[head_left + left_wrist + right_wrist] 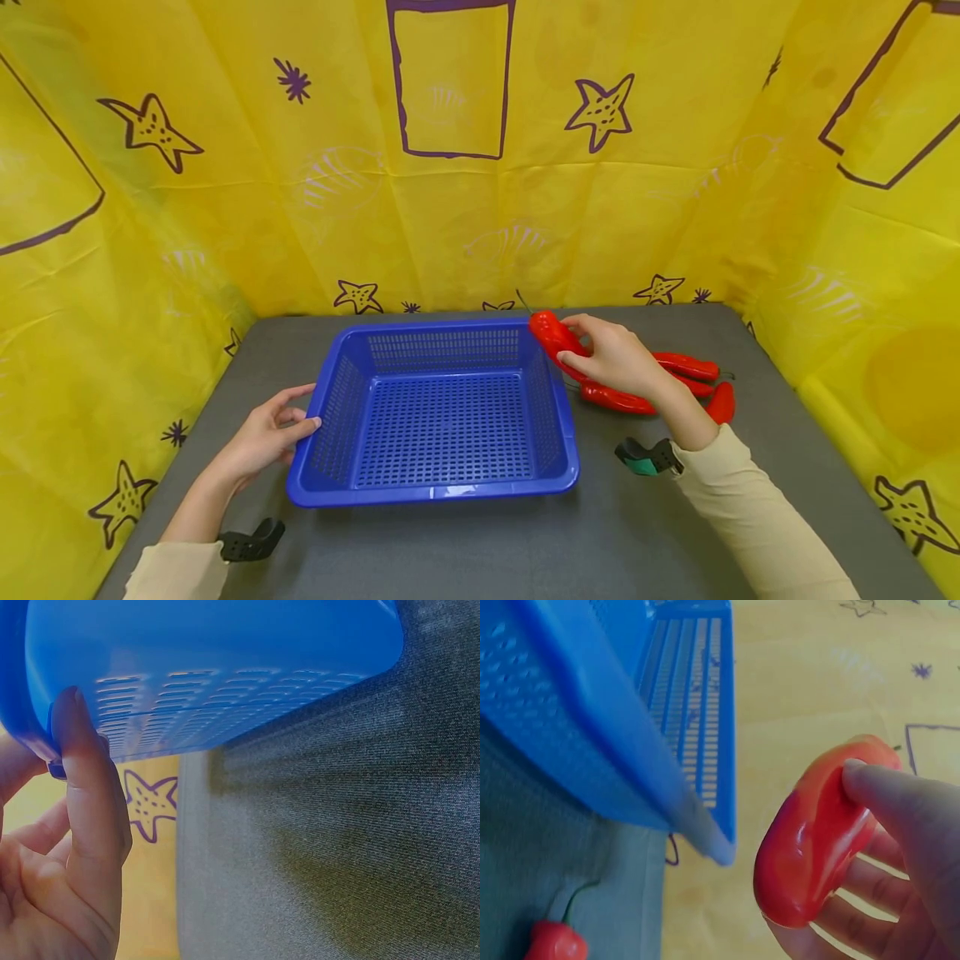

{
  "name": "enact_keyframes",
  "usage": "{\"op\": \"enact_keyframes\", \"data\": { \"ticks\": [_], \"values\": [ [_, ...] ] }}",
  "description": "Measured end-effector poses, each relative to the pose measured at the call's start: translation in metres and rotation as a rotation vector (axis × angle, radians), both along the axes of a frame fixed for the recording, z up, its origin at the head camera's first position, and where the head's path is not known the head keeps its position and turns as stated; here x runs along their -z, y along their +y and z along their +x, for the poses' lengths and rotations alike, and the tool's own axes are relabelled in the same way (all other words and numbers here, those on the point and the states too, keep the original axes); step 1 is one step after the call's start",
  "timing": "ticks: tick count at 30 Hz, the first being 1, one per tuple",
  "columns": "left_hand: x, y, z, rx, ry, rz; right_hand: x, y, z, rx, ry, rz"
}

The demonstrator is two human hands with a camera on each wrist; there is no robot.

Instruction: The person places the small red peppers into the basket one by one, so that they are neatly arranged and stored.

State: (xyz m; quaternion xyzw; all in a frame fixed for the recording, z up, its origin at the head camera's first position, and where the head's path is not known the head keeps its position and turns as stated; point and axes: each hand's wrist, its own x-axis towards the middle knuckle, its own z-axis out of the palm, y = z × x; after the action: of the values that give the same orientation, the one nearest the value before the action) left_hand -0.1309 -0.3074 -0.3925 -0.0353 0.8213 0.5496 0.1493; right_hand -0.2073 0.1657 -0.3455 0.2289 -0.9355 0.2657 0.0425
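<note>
A blue plastic basket (435, 494) with slotted walls and a perforated bottom sits on the table. My left hand (258, 433) grips its left rim, the thumb against the outer wall in the left wrist view. Over the basket's right rim, my right hand (617, 360) holds a glossy red chili pepper (553, 335), its thin stem pointing up and to the left. The right wrist view shows the thumb on the pepper (810, 840) and the fingers curled behind it. Several more red peppers (618, 400) lie right of the basket, partly hidden by the right hand and forearm.
The dark grey table (480, 550) reaches back to a yellow cloth (450, 233) with starfish drawings, which hangs behind it and on both sides. Black straps circle both wrists. One loose red pepper (555, 941) shows below the basket in the right wrist view.
</note>
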Motion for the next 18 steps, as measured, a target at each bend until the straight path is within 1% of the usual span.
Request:
{"op": "enact_keyframes", "data": {
  "ticks": [8,18],
  "values": [
    [0.001,-0.001,0.0,0.001,-0.001,0.007,0.0,-0.023,-0.003,0.001,-0.036,-0.003],
    [0.001,-0.001,-0.002,-0.005,-0.008,-0.006,0.006,-0.048,-0.007,-0.032,-0.031,-0.05]
  ]
}}
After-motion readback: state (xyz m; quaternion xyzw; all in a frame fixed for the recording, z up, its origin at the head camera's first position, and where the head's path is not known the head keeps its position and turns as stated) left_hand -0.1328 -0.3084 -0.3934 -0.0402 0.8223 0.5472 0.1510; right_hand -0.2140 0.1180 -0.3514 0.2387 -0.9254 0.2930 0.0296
